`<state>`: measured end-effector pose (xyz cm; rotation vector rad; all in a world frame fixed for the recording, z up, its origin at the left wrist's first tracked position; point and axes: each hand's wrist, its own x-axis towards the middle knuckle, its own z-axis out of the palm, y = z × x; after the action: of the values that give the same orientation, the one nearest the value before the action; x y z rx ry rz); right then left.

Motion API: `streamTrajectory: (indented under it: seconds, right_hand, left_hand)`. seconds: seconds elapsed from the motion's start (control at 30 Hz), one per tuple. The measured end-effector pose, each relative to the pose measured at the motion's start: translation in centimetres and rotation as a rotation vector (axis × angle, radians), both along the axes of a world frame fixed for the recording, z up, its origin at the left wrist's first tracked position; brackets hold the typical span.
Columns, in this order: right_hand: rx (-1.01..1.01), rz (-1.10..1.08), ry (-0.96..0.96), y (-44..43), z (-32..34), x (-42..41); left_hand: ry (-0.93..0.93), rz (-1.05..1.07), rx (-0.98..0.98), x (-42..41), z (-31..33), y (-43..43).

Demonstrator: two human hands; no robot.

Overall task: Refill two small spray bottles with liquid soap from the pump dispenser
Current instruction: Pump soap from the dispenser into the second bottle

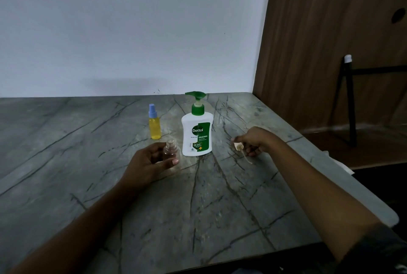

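Here, at a grey veined counter (66, 163), a person's left hand (145, 163) holds a small clear bottle (170, 150) upright, its threaded neck open and uncapped. The grip is closed round the bottle's body, thumb across the front and fingers behind. The bottle looks empty, and whether its base rests on the counter cannot be told. It is just in front of and to the left of a white pump dispenser (197, 132) with a green pump head, which stands upright near the middle of the counter.

The right hand (255, 139), to the right of the dispenser and apart from it, pinches a pale spray cap (238, 146) low over the counter. Its thin dip tube (247, 159) trails down toward the surface.

Behind the small clear bottle and left of the dispenser, a yellow spray bottle (154, 127) stands upright on the counter, capped in blue and full of yellow liquid.

A white wall (132, 31) backs the counter. A wooden panel (319, 31) rises at right, with a black stand (350, 97) before it.
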<state>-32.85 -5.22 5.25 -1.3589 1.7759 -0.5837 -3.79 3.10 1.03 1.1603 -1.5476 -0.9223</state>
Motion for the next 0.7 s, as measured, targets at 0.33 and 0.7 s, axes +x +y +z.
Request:
streamTrajectory:
  seconds: [0.33,0.7]
  right_hand:
    - [-0.076,-0.024,0.168,0.7,0.8,-0.8]
    - [-0.51,0.411,-0.205,1.2,7.9,5.4]
  left_hand:
    - [0.014,0.021,-0.013,-0.2,0.5,0.3]
    - [0.101,0.293,-0.22,-1.1,5.6,-0.9]
